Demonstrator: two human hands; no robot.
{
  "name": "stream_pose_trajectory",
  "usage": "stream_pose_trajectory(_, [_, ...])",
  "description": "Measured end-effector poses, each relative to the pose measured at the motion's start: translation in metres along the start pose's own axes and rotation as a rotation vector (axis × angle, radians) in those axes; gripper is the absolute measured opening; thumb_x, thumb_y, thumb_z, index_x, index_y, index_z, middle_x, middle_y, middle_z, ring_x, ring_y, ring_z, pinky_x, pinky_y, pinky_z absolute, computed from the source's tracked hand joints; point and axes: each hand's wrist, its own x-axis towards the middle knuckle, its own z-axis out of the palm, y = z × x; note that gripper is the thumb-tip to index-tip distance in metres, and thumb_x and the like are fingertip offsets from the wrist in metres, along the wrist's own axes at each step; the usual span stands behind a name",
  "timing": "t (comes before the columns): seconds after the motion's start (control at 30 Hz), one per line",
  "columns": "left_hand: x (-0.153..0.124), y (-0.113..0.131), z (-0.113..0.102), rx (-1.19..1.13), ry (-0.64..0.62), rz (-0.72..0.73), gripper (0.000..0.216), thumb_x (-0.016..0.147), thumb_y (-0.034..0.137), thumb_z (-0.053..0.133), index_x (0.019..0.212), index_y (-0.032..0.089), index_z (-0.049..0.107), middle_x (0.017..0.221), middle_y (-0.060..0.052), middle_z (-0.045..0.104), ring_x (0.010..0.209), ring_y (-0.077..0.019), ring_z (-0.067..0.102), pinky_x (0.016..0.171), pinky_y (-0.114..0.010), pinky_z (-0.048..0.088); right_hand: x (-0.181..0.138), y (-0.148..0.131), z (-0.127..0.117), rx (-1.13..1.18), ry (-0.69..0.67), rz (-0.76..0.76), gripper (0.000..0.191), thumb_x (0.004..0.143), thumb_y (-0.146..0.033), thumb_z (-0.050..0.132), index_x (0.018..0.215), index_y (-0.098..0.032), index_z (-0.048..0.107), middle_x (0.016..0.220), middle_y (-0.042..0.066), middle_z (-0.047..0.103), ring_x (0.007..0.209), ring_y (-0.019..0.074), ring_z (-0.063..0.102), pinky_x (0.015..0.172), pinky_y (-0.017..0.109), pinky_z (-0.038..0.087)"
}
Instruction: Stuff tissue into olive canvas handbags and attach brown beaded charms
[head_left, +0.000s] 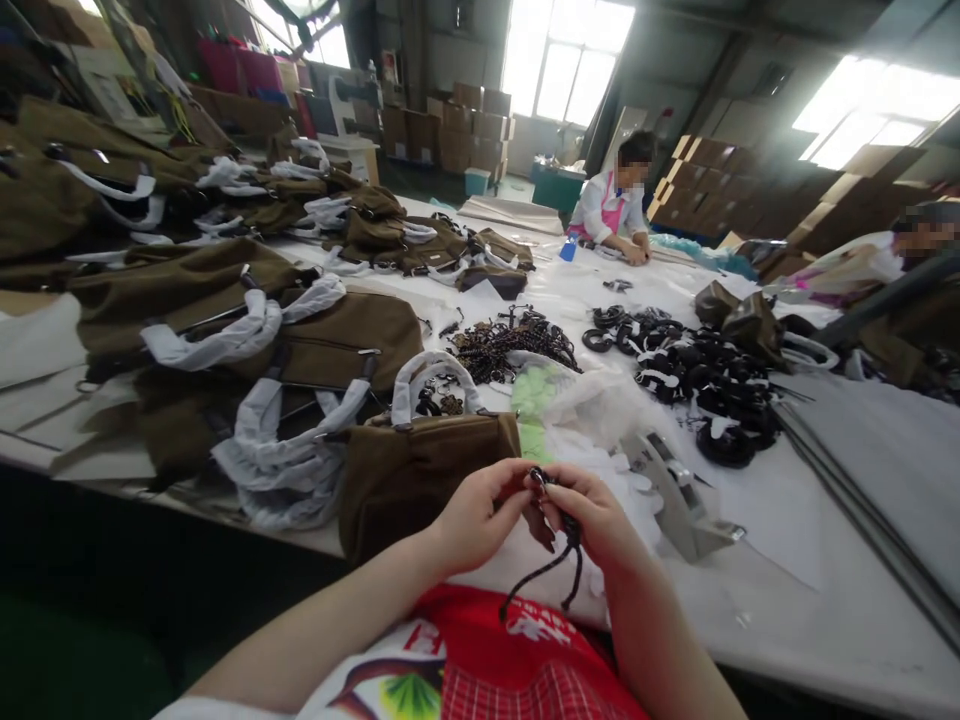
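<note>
In front of my red apron, my left hand [484, 515] and my right hand [600, 515] meet, fingers pinched together. Between the fingertips is the metal clasp end of a dark braided cord strap [572, 545], whose two loose ends dangle below my right hand. Both hands grip it; the fingers partly cover the clasp. Just left of them stands a small brown handbag [427, 470] with paper-wrapped handles. Behind lies a heap of similar dark cords [517, 340]. To the right of my hands is a grey tape dispenser [686, 500].
Brown handbags [187, 290] with white-wrapped handles crowd the left of the white table [780, 530]. Black ring-shaped pieces [705, 380] are piled at the right, near long dark rods [862, 520]. A co-worker in a pink apron [615, 205] bends over the far end.
</note>
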Motion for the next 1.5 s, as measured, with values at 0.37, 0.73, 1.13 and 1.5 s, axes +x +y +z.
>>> stream_pose_trajectory(0.37, [-0.01,0.0,-0.009,-0.467,0.095,-0.317,0.039,0.067,0.043,0.082,0.08,0.012,0.064,0.075,-0.003,0.066,0.067,-0.0121,0.061,0.067,-0.025,0.05,0.003,0.01,0.001,-0.11,0.025,-0.027,0.024,0.084,-0.037,0.065,0.097,-0.017,0.067,0.063,-0.002,0.061,0.053,0.0094,0.051,0.049,0.021,0.036])
stream_pose_trajectory(0.73, [-0.014,0.003,-0.012,-0.467,0.092,-0.345,0.037,0.071,0.045,0.079,0.076,0.012,0.063,0.062,-0.001,0.063,0.059,-0.0096,0.056,0.063,-0.023,0.046,-0.006,0.017,-0.003,-0.372,0.129,-0.143,0.019,0.086,-0.033,0.064,0.099,-0.02,0.068,0.074,0.0,0.066,0.066,0.0131,0.06,0.058,0.024,0.046])
stream_pose_trajectory(1.13, [-0.023,0.002,-0.018,-0.63,0.142,-0.316,0.031,0.077,0.041,0.074,0.079,0.014,0.06,0.065,-0.001,0.063,0.062,-0.0101,0.056,0.064,-0.022,0.042,-0.014,0.003,0.013,-0.86,0.23,-0.606,0.018,0.085,-0.019,0.067,0.101,-0.025,0.072,0.084,0.003,0.07,0.081,0.0184,0.061,0.074,0.034,0.048])
stream_pose_trajectory(1.5, [-0.026,0.017,-0.017,-0.345,0.008,-0.328,0.039,0.078,0.05,0.07,0.072,0.014,0.057,0.06,0.001,0.057,0.056,-0.0096,0.051,0.057,-0.022,0.039,-0.019,-0.011,0.03,-0.894,0.152,-0.505,0.017,0.089,-0.023,0.06,0.104,-0.02,0.067,0.086,0.005,0.067,0.079,0.017,0.06,0.072,0.03,0.048])
